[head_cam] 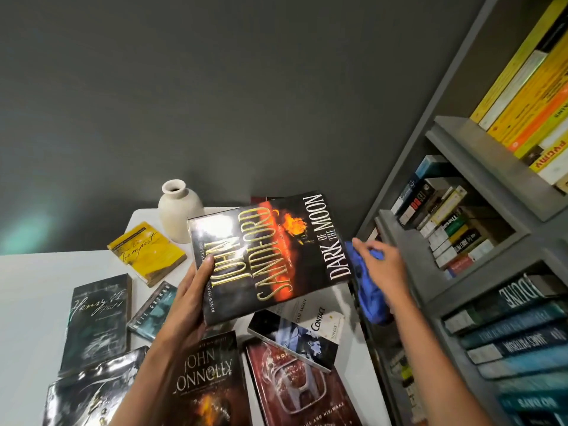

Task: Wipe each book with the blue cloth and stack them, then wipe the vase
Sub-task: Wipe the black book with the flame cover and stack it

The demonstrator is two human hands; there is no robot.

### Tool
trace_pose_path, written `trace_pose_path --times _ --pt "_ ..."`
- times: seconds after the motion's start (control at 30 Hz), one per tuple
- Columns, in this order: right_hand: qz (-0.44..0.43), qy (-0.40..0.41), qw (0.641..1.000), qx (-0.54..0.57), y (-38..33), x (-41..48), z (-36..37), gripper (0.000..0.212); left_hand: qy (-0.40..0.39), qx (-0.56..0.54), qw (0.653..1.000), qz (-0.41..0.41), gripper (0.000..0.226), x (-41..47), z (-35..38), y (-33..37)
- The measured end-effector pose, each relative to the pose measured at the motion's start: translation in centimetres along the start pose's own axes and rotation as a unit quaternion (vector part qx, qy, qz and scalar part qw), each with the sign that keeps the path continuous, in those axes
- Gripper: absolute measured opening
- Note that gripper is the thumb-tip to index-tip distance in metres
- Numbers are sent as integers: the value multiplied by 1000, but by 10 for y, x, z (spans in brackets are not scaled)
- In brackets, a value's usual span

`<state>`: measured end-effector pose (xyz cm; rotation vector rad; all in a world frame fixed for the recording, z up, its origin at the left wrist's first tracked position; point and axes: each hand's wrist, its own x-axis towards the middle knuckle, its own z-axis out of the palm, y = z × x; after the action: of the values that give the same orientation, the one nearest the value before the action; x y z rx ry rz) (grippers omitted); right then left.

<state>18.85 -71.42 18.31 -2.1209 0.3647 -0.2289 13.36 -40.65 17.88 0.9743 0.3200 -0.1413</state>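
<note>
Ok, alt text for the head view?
A left hand holds a glossy black paperback, Dark of the Moon, while the right hand grips a crumpled blue cloth beside it. More books and a cream ceramic vase sit on a white table.

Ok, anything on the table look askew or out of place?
Yes: the books lie scattered at odd angles, and one dark book rests tilted across the red book and the Contact book. The vase stands upright.

The cream vase (179,210) stands upright on the white table (27,302). Just in front of the vase and to its right, the left hand (187,302) holds the glossy "Dark of the Moon" book (270,256) tilted, cover up. Further right of the vase, the crumpled blue cloth (368,299) hangs from the right hand (384,269). Other books (209,373) lie flat, scattered in front of the vase.
</note>
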Motion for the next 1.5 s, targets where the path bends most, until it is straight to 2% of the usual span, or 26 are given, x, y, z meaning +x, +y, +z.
trace_pose_path --times 0.03,0.07,0.13,0.17,0.23,0.27,0.37,0.4,0.47,0.57,0.63,0.67,0.73,0.77,0.9,0.97,1.27,1.5 --pt "40 -78 996 -10 3 1 -8 63 5 6 1000 -7 38 0 -3 -1" --pt "81 -179 980 -30 6 -2 -14 67 7 15 1000 -14 32 -1 -4 -1" --pt "144 -340 928 -55 12 -9 -20 78 9 31 999 -22 24 1 -7 -4" --pt "156 -379 911 -41 16 -10 -21 81 8 39 999 -27 22 -5 2 1" --pt "161 -406 898 44 15 -15 -19 56 4 60 998 -30 19 -4 7 1" --pt "157 -407 897 67 9 -17 -17 42 3 72 997 -28 20 3 3 -4" --pt "148 -391 902 103 7 -13 -9 22 -8 90 995 -38 35 25 -6 -13" --pt "155 -390 899 128 12 -11 -7 24 -17 97 994 -42 43 35 -9 -15" --pt "178 -398 887 150 21 -6 -4 51 -43 110 990 -72 51 54 -12 -18" --pt "218 -374 882 183 44 12 6 67 -71 129 981 -127 37 83 -4 -20" --pt "244 -350 882 200 48 25 11 46 -99 144 973 -152 37 104 -1 -17" --pt "254 -340 879 216 48 33 15 34 -113 152 970 -152 50 117 -1 -15" --pt "263 -321 878 240 48 54 21 22 -127 186 964 -139 77 144 0 -8" --pt "260 -311 881 242 49 67 25 20 -117 208 964 -121 80 157 5 -4" --pt "245 -274 901 230 48 118 43 31 -75 233 969 -41 42 210 27 -3" --pt "247 -254 912 208 49 139 51 35 -64 236 969 -29 34 230 35 -8" --pt "230 -189 951 79 76 176 87 33 -26 238 970 -42 35 275 24 -42" --pt "175 -156 972 32 87 175 99 35 -13 226 974 -20 29 276 21 -56"
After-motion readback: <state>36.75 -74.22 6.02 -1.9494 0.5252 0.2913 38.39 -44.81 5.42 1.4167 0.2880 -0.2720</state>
